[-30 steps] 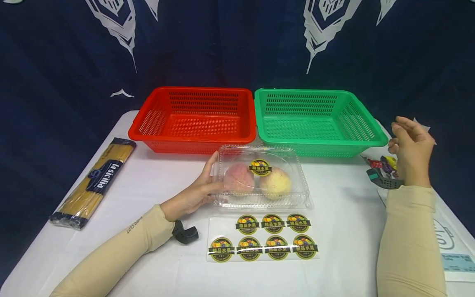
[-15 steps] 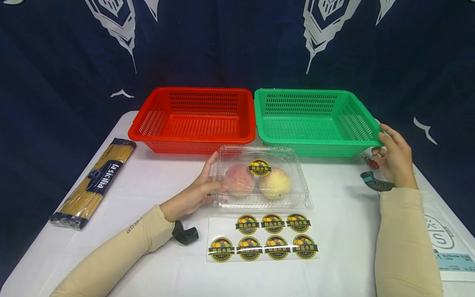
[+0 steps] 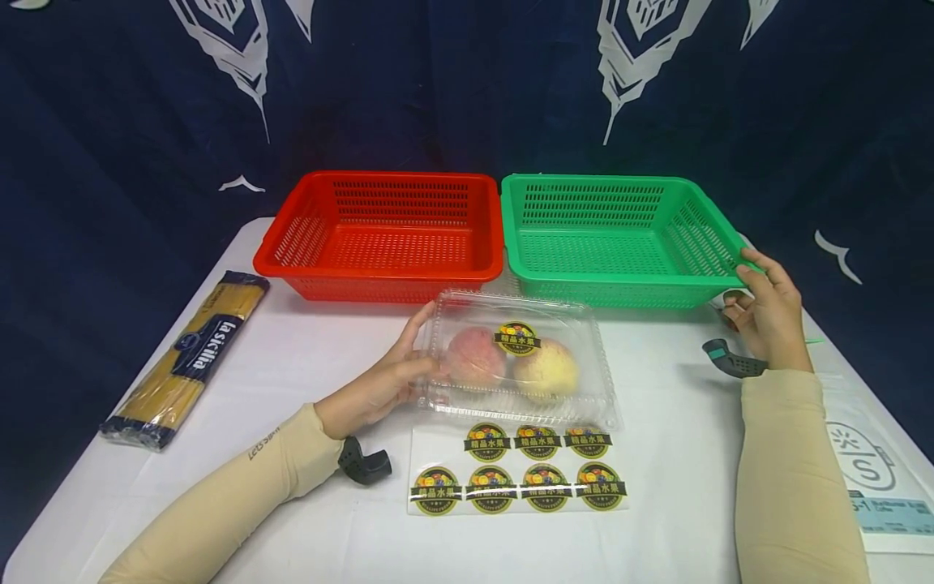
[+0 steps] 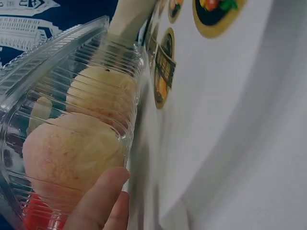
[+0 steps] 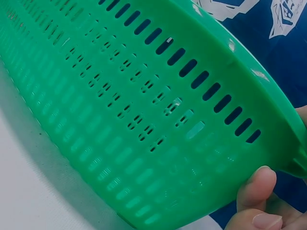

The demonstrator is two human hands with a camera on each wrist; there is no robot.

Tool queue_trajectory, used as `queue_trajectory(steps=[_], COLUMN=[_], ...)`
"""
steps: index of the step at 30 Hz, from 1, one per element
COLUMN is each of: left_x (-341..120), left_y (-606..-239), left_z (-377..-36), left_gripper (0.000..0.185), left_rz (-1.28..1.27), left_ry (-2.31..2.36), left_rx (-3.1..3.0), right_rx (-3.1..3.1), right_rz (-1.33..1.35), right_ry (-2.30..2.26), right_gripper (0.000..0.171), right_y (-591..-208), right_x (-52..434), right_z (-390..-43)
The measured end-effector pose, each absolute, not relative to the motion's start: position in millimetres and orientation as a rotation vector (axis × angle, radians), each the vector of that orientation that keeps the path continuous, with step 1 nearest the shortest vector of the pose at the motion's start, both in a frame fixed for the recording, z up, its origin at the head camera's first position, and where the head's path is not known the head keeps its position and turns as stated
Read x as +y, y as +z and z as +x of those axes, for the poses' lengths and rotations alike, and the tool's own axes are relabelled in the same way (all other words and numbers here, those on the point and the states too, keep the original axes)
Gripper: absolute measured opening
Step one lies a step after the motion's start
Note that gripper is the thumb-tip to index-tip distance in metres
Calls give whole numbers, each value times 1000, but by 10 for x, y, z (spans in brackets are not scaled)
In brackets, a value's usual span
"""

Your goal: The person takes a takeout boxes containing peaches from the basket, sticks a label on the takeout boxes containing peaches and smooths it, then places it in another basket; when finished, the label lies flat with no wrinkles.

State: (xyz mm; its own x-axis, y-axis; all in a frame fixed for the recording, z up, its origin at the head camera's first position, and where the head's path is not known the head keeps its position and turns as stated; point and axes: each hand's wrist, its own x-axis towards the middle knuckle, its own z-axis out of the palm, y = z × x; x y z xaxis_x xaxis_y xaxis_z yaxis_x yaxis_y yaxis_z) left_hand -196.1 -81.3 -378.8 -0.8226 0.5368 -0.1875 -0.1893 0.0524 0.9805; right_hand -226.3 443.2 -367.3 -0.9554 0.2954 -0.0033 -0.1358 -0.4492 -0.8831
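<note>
My left hand (image 3: 379,381) grips the left side of a clear plastic fruit box (image 3: 598,349). Through its lid show a pink peach (image 3: 476,358) and a yellow peach (image 3: 547,371); a round black-and-gold label (image 3: 517,339) sits on top. In the left wrist view, thumb and fingers come in at the end of the box, whose front edge overlaps the sticker sheet in the head view. My right hand (image 3: 766,308) pinches the rim of the green basket (image 3: 620,294) at its front right corner. Fingers lie above and below that rim in the right wrist view.
The sticker sheet (image 3: 430,444) lies at the front centre. A red basket (image 3: 379,288) stands against the green one. A pack of spaghetti (image 3: 186,357) lies at the left, and a printed plastic bag (image 3: 871,470) lies under the right forearm's side.
My right hand has moved left and down to the green basket's corner, and the candies behind it no longer show. The fruit box has shifted slightly toward me and tilted.
</note>
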Motion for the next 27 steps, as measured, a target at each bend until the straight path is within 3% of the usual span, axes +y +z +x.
queue_trajectory(steps=[16,27], left_x=[-767,-635], left_y=[-3412,-3017], left_z=[-1783,-1886], left_gripper=[105,101], left_rz=[437,494], left_ry=[1817,1830], left_rx=[1762,1764], right_rx=[-1534,-1536], right_rz=[-234,-170], right_ry=[2384,2346], right_gripper=[36,32], right_y=[-3716,-3760], right_x=[4418,4400], right_z=[-2273,-2297])
